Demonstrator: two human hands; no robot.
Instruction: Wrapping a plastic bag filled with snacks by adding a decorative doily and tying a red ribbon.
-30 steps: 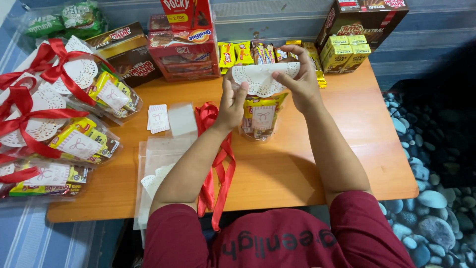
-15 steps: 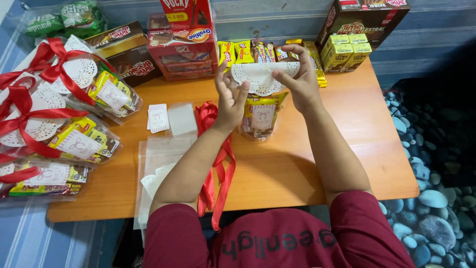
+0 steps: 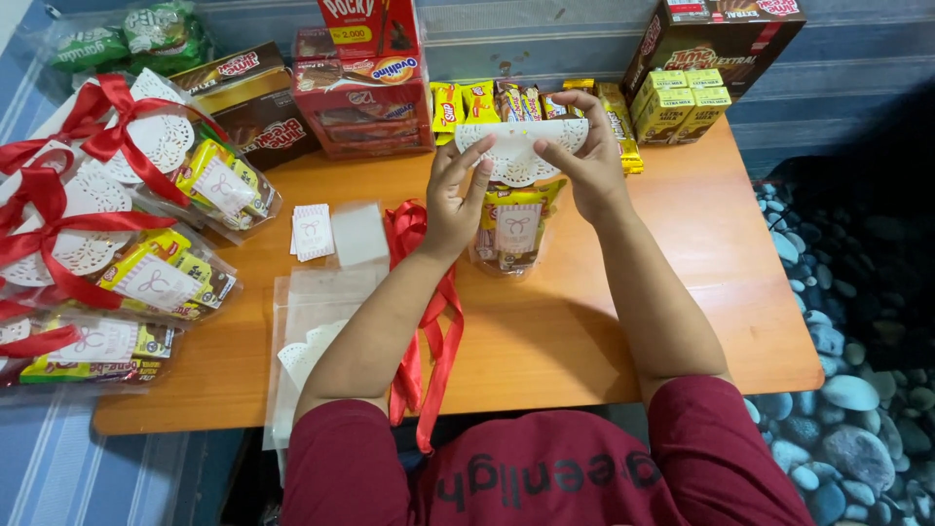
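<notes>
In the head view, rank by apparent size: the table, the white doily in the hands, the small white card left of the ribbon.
1. Table, largest by far.
2. Doily, folded over the bag top between left hand and right hand.
3. Card, smallest. It lies about as far from the camera as the doily, so the order looks safe.

Bright, even indoor light falls from above, leaving soft shadows under the forearms on the table [image 3: 604, 331]. The picture is sharp at the middle, slightly stretched toward the edges. Clear wrappers at the table's left edge show faint glare.
</notes>
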